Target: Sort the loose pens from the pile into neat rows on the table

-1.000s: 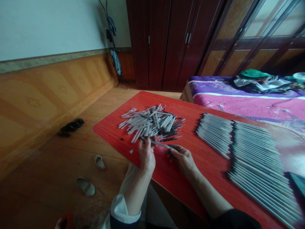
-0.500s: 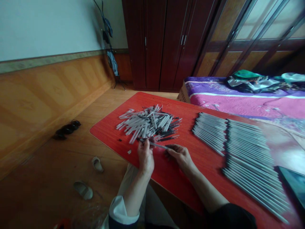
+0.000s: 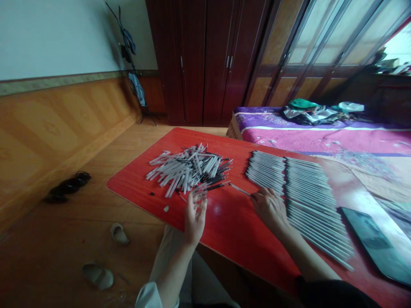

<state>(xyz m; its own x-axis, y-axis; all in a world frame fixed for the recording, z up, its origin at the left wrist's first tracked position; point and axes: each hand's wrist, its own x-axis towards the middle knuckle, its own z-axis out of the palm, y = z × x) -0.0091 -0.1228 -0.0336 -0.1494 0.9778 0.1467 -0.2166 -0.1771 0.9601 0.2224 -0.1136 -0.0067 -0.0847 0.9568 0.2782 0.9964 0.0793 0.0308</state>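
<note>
My right hand (image 3: 269, 208) is closed on the end of a thin pale pen refill (image 3: 240, 189), whose dark tip points left over the table. It is just in front of a row of similar refills (image 3: 268, 169) with dark tips. Near the front of a loose pile of translucent tubes and dark thin pieces (image 3: 189, 167), my left hand (image 3: 195, 216) has its fingers spread, with nothing seen in its grip. A few dark pieces (image 3: 213, 186) lie just beyond its fingertips.
On the red table (image 3: 231, 231) a longer row of pale refills (image 3: 317, 205) lies at the right, beside a dark phone (image 3: 375, 244). A small white scrap (image 3: 166, 208) and a black bit (image 3: 152, 193) are near the left edge. A bed (image 3: 289, 133) stands behind.
My left hand has let go of the refill and its fingers have spread. My right hand has carried the refill to the right, towards the rows. The view has turned right.
</note>
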